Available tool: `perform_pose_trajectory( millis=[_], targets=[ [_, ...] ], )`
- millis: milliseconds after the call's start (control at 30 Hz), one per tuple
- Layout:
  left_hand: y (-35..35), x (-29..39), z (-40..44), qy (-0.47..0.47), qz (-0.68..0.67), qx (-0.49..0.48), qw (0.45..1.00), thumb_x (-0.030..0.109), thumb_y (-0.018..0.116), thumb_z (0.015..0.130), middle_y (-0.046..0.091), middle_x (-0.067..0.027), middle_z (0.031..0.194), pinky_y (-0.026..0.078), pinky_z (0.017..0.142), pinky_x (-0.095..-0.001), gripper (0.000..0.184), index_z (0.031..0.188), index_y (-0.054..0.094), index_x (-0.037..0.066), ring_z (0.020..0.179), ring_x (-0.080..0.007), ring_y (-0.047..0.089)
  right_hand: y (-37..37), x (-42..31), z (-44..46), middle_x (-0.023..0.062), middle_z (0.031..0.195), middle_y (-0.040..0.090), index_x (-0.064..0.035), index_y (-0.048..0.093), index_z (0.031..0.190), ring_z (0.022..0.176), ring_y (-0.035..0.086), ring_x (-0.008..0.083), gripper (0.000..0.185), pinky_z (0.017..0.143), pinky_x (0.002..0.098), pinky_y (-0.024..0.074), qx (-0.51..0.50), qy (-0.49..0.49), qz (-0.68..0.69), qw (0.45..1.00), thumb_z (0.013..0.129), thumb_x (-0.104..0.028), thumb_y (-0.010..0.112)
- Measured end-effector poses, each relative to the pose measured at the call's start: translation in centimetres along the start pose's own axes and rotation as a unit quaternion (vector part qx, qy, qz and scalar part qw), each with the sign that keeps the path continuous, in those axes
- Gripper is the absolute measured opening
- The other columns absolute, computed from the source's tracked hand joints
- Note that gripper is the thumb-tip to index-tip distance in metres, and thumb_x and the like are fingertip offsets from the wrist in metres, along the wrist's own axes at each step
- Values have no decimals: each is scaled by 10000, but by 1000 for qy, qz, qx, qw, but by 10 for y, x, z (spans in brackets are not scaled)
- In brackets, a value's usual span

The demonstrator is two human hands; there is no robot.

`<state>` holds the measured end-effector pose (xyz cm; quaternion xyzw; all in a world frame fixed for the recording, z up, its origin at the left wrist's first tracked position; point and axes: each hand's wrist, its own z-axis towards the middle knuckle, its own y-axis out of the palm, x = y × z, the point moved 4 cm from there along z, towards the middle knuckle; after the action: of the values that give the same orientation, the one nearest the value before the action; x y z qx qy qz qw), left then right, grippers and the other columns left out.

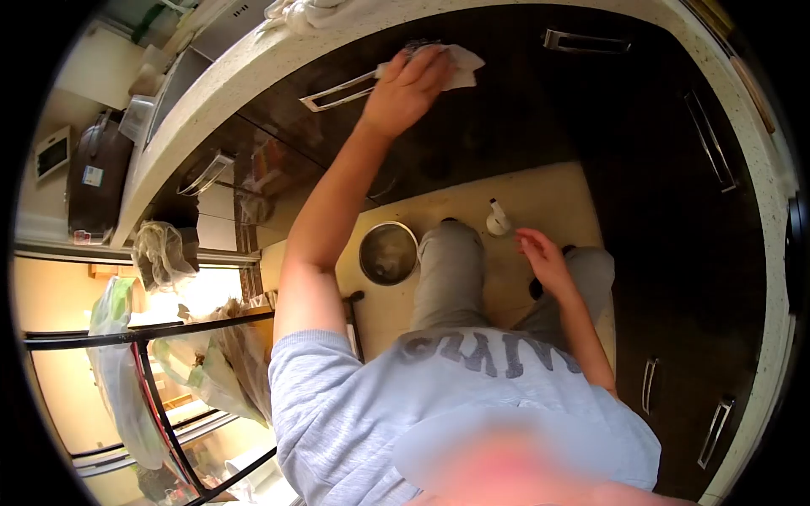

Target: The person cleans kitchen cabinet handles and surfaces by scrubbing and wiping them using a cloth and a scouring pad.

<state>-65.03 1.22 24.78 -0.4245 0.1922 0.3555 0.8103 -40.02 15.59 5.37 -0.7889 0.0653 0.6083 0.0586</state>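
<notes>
My left hand reaches up to the dark glossy cabinet front. Its fingers press a crumpled white cloth against the panel, at the right end of a long metal handle. A dark, patterned patch shows just above the fingertips; I cannot tell what it is. Lower down, my right hand hangs beside my right knee with its fingers apart and nothing in it. A small white bottle with a dark tip stands on the floor just left of those fingers.
A round metal basin with liquid in it sits on the pale floor, left of my knees. More handles stick out from the cabinets at right. A pale speckled countertop curves overhead. Plastic bags hang on a black-framed rack at left.
</notes>
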Motion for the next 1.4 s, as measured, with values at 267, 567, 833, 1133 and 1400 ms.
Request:
perform_pose_trajectory(
  millis=[267, 567, 833, 1133, 1400],
  targets=[
    [-45, -54, -102, -23, -14, -77, 997, 133, 564, 708, 526, 51, 1199, 438, 849, -331, 397, 1101, 614, 152, 1124, -158, 450, -20, 33, 1, 81, 1014, 598, -22, 533, 1123, 890, 565, 148, 278, 796, 261, 438, 24, 13, -35, 999, 926, -209, 471],
    [21, 9, -25, 59, 6, -38, 998, 183, 550, 746, 481, 46, 1248, 370, 923, -310, 392, 1124, 594, 90, 1166, -141, 391, -13, -10, -8, 75, 1016, 603, -24, 548, 1108, 872, 569, 150, 264, 797, 261, 435, 31, -4, -7, 999, 924, -197, 470],
    [-40, -27, -134, -24, -44, -96, 994, 123, 543, 733, 502, 54, 1247, 408, 851, -297, 389, 1117, 604, 145, 1131, -148, 449, -38, 41, -17, 73, 1011, 605, -13, 560, 1097, 872, 575, 157, 274, 799, 260, 435, 57, 58, -61, 995, 918, -206, 482],
    [-6, -13, -51, 19, 15, 13, 1000, 181, 588, 711, 500, 61, 1203, 380, 762, -277, 408, 1116, 600, 141, 1030, -123, 454, 2, -9, 2, 65, 1011, 603, -19, 553, 1118, 898, 572, 151, 273, 804, 255, 432, 14, -20, 5, 1000, 923, -192, 470],
    [-24, -35, -90, 10, -11, -61, 998, 200, 610, 717, 504, 48, 1202, 377, 716, -263, 394, 1105, 615, 132, 1026, -123, 453, -28, 43, -4, 52, 1008, 602, -23, 560, 1102, 909, 563, 141, 264, 806, 253, 427, 31, 22, -69, 997, 922, -195, 471]
  ],
)
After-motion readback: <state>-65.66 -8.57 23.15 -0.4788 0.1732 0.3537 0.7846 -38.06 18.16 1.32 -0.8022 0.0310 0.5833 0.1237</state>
